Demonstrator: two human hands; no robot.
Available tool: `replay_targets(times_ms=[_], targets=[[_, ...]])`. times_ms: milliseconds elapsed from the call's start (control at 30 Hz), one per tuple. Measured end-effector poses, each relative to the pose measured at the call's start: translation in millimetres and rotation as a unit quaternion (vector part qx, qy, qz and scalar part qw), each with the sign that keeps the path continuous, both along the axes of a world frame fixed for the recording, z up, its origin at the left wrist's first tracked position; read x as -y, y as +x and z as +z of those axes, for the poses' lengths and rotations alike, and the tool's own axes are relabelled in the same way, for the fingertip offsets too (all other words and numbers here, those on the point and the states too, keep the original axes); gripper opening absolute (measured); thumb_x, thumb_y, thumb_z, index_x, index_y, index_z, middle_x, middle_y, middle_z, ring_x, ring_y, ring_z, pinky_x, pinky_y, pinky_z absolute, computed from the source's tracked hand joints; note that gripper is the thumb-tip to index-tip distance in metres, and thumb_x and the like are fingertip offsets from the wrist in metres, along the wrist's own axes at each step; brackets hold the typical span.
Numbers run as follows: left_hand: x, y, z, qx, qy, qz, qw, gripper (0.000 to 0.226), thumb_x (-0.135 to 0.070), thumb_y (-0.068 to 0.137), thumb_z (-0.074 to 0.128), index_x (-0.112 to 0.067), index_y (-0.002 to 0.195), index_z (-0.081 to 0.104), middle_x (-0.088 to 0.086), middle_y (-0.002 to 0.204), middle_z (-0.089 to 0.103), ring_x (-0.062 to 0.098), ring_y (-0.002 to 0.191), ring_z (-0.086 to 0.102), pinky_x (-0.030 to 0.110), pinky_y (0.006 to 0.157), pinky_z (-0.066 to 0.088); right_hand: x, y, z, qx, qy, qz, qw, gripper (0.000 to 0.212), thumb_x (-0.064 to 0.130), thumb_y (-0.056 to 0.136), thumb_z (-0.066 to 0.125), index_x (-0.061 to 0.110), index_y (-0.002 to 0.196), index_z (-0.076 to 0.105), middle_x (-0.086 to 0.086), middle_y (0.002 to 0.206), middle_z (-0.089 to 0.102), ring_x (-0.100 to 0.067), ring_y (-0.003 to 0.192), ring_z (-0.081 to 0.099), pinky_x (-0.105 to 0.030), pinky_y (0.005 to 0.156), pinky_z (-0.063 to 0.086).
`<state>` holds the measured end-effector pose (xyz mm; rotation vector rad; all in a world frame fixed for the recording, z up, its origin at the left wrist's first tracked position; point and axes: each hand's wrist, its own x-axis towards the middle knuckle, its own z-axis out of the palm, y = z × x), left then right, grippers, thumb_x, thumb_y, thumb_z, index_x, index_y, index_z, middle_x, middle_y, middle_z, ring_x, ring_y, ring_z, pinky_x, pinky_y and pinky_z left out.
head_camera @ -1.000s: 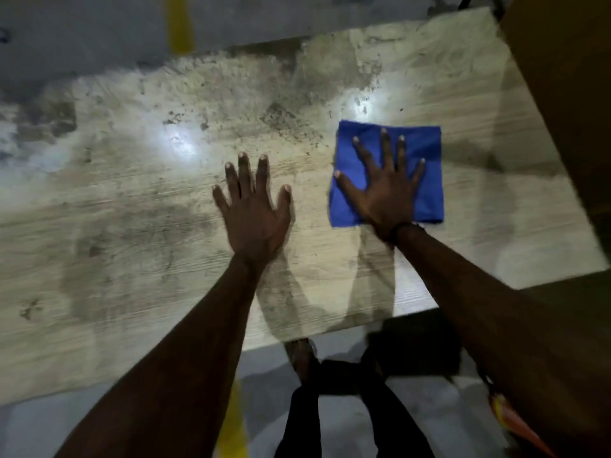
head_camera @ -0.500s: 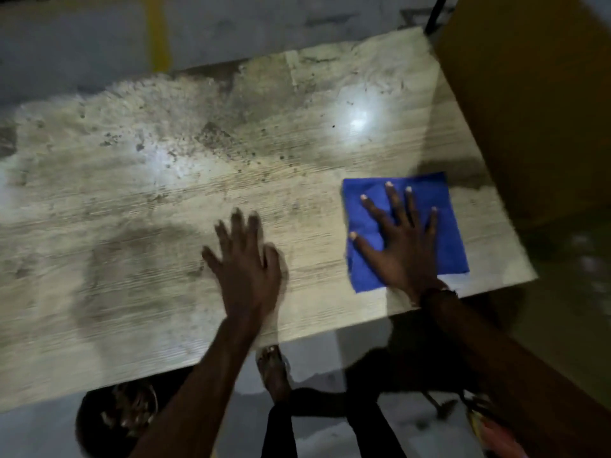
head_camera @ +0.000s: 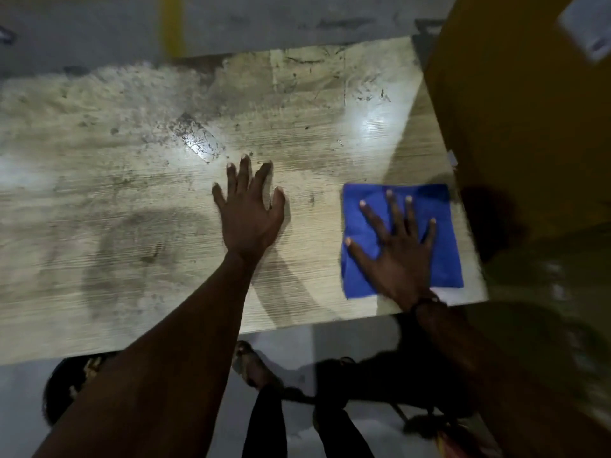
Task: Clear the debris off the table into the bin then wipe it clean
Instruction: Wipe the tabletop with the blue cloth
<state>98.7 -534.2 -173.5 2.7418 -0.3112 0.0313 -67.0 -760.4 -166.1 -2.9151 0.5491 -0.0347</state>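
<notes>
A pale wood-grain table [head_camera: 139,200] fills the view, its surface stained with dark smudges and specks. A folded blue cloth [head_camera: 443,223] lies flat near the table's right front corner. My right hand [head_camera: 398,251] presses on the cloth with straight, spread fingers. My left hand [head_camera: 249,213] rests palm-down on the bare tabletop at the middle, fingers spread, holding nothing. A dark round bin [head_camera: 71,388] with something pale inside sits on the floor under the front edge, at the lower left, partly hidden by my left forearm.
A large yellow-brown box or cabinet [head_camera: 515,110] stands right against the table's right side. My feet [head_camera: 254,368] stand on the grey floor below the front edge. A yellow floor line [head_camera: 172,24] runs beyond the far edge.
My right hand has slid the cloth from the middle-back toward the right front corner. My left hand stayed flat on the table. The view shifted and the bin came into sight.
</notes>
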Motion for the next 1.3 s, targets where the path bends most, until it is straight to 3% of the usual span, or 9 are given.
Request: replay_targets(times_ms=[167,333,533,633,767,867,1000,1100,1300], targets=[[-0.7,1.3,-3.9,0.01,0.005,0.006,1.0,0.059,-0.056,0.103,0.042,-0.039,0.16,0.039,-0.001,0.175,0.021,0.027,0.163,0.015,0.063,0.127,0.011,-26.9,59.9,-5.5,0.029,0.009,-0.009,1.0,0.08,0.085,0.091,0.037,0.05,0.163,0.027,0.001,0.178,0.009,-0.031,0.164,0.006,-0.071,0.124,0.01],[-2.1,0.7,-2.5,0.018,0.008,0.004,1.0,0.06,-0.058,0.103,0.04,-0.039,0.16,0.039,-0.001,0.175,0.022,0.028,0.162,0.017,0.062,0.127,0.013,-56.5,-5.4,-1.5,0.016,-0.002,0.089,0.996,0.079,0.085,0.092,0.04,0.052,0.163,0.026,0.005,0.178,0.004,-0.026,0.165,0.0,-0.067,0.126,0.008],[-3.1,0.6,-2.9,0.019,0.006,0.01,1.0,0.06,-0.059,0.102,0.041,-0.04,0.159,0.04,-0.002,0.175,0.022,0.026,0.163,0.015,0.06,0.127,0.012,0.2,25.5,1.9,0.002,0.016,-0.019,1.0,0.084,0.088,0.089,0.04,0.053,0.162,0.023,0.006,0.178,0.004,-0.028,0.165,0.003,-0.072,0.124,0.01],[-2.7,1.5,-2.6,0.019,0.006,0.008,1.0,0.06,-0.059,0.102,0.041,-0.04,0.159,0.04,-0.002,0.175,0.023,0.026,0.163,0.016,0.06,0.127,0.012,-33.3,31.3,-0.5,0.022,0.007,-0.071,0.997,0.085,0.087,0.09,0.038,0.049,0.164,0.024,-0.001,0.178,0.008,-0.033,0.164,0.006,-0.074,0.122,0.012],[-2.6,1.7,-2.6,0.018,0.011,0.007,1.0,0.061,-0.059,0.102,0.038,-0.04,0.16,0.039,-0.001,0.175,0.022,0.027,0.163,0.016,0.061,0.126,0.012,-105.8,-14.5,0.2,0.026,0.039,0.003,0.999,0.082,0.085,0.091,0.041,0.049,0.163,0.028,0.002,0.178,0.006,-0.028,0.165,-0.001,-0.069,0.126,0.005],[-3.5,1.1,-4.0,0.023,0.004,0.006,1.0,0.061,-0.06,0.102,0.036,-0.04,0.16,0.039,0.0,0.175,0.022,0.027,0.163,0.016,0.061,0.126,0.011,-86.4,-15.1,-2.3,0.032,0.031,0.033,0.998,0.081,0.085,0.09,0.042,0.051,0.163,0.028,0.004,0.178,0.006,-0.026,0.165,0.0,-0.067,0.126,0.007],[-2.8,-0.7,-4.7,0.032,0.009,0.008,0.999,0.06,-0.06,0.104,0.037,-0.04,0.161,0.038,0.0,0.175,0.022,0.027,0.163,0.016,0.061,0.126,0.011,-26.4,7.6,-4.3,0.027,0.002,-0.017,0.999,0.081,0.086,0.091,0.037,0.05,0.163,0.026,0.004,0.178,0.006,-0.028,0.165,0.005,-0.068,0.125,0.009],[-1.3,-0.8,-4.1,0.032,0.009,0.007,0.999,0.059,-0.058,0.105,0.039,-0.039,0.161,0.038,0.0,0.175,0.021,0.028,0.163,0.016,0.062,0.126,0.011,-32.6,9.9,-4.3,0.026,-0.002,-0.046,0.999,0.082,0.085,0.092,0.036,0.048,0.164,0.024,0.001,0.179,0.005,-0.031,0.165,0.005,-0.07,0.125,0.007],[-3.5,0.2,-0.1,0.022,0.013,0.002,1.0,0.061,-0.059,0.103,0.036,-0.039,0.161,0.038,0.001,0.175,0.022,0.029,0.162,0.016,0.062,0.126,0.012,-80.4,-15.9,-4.9,0.042,0.011,0.156,0.987,0.078,0.082,0.091,0.045,0.048,0.161,0.036,0.003,0.178,0.012,-0.027,0.165,0.007,-0.068,0.125,0.009]])
